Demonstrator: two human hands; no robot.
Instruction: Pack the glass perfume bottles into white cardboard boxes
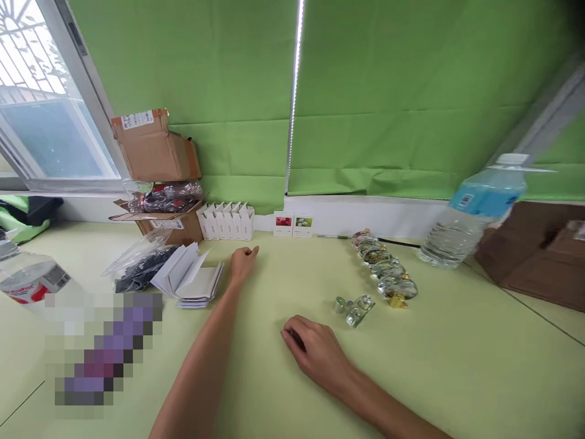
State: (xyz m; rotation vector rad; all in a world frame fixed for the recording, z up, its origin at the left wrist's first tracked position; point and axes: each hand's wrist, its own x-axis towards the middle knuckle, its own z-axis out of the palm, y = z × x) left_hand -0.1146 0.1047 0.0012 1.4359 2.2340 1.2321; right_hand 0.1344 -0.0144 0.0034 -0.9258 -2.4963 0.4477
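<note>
My left hand (244, 263) reaches forward on the table, its fingers curled and nothing visible in them. It is just in front of a row of upright white small boxes (226, 222) with raised flaps. To its left lies a stack of folded white paper (198, 285). My right hand (315, 347) lies nearer to me, fingers bent and pressed together; their inner side is hidden. Beyond it lie a small clear glass bottle (359, 311) and a round silvery-green cap (339, 305). Farther back runs a row of clear glass bottles (384, 268) with gold parts.
Two small picture cards (292, 224) lean against the wall. A large water bottle (473, 213) and a brown carton (539, 250) stand at right. Stacked cardboard boxes (158, 152), a black item in clear plastic (144, 268), another bottle (34, 277) and a blurred-out purple object (114, 347) are at left.
</note>
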